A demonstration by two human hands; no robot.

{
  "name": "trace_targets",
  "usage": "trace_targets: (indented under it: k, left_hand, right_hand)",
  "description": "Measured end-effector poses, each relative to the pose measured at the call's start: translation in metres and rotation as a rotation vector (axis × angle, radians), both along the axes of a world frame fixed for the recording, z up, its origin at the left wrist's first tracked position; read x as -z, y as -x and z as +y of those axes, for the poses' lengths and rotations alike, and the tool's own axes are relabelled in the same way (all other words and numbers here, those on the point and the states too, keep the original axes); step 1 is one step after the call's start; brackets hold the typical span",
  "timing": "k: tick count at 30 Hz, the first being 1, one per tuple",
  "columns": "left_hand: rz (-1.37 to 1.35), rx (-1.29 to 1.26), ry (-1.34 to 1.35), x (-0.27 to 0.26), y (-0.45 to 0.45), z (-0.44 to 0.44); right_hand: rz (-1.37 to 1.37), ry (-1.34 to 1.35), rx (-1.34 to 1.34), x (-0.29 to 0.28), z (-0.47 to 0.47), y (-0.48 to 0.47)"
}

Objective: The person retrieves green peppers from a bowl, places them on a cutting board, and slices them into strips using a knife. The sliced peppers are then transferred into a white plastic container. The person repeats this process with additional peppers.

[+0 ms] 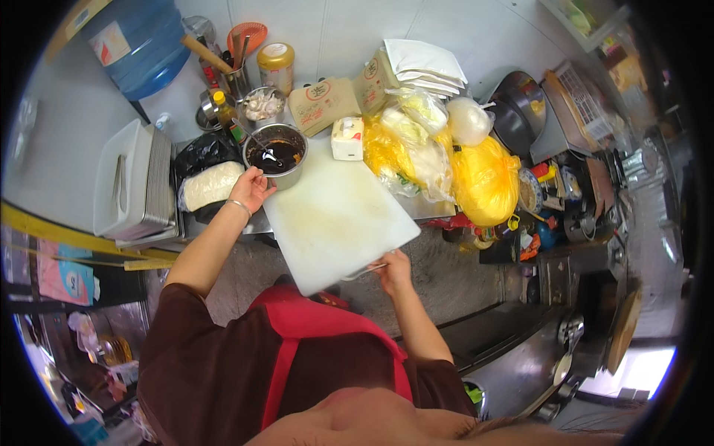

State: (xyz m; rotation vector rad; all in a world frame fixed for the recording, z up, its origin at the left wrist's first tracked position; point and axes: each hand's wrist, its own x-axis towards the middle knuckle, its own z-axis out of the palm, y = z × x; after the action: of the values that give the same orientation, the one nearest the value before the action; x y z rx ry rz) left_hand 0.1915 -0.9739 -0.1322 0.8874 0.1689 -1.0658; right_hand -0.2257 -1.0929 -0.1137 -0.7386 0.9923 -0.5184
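My left hand (254, 188) grips the near left side of a round stainless steel pot (286, 179). Dark sauce (273, 159) fills part of the pot, and a metal spoon leans in it. The pot stands at the far left corner of a white plastic cutting board (340, 212), whose near part sticks out past the counter edge. At the board's near right edge, my right hand (395, 273) is closed on a thin handle (362, 273), partly hidden by the fingers. A wrapped pale block (212, 185) lies left of my left hand.
Behind the board are a tissue pack (347, 138), brown paper bags (323, 106), a bowl of garlic (263, 106) and a sauce bottle (227, 114). Yellow plastic bags (485, 184) crowd the right. Stacked trays (159, 173) stand left; a steel appliance (519, 351) is at lower right.
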Motion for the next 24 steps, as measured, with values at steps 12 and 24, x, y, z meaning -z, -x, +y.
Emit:
trace_targets:
  k: [12, 24]
  left_hand:
    - [0.067, 0.04, -0.042, 0.068, -0.072, -0.047]
    - [-0.018, 0.041, -0.178, 0.131, -0.088, -0.051]
  right_hand:
    - [0.03, 0.007, 0.242, -0.13, 0.05, 0.054]
    - [0.156, 0.05, 0.7, -0.188, 0.156, 0.133]
